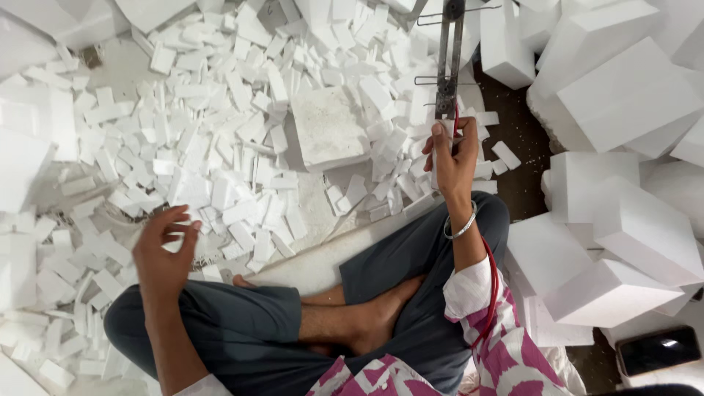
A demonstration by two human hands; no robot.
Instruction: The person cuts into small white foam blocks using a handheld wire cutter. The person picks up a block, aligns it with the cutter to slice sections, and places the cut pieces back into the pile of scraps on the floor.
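I sit cross-legged on the floor among white foam pieces. My right hand (452,158) grips a narrow white foam strip (438,165) upright against a metal cutting frame (449,62) with a red cord at its base. My left hand (163,249) hovers over the heap of small cut foam blocks (220,139) at my left knee, fingers curled and blurred; I cannot tell whether it holds a piece. A square foam slab (328,128) lies flat in front of me.
Large white foam blocks (623,220) are stacked on the right. A dark phone (656,350) lies at the lower right. More big foam pieces (29,139) sit at the far left. A silver bangle (462,227) is on my right wrist.
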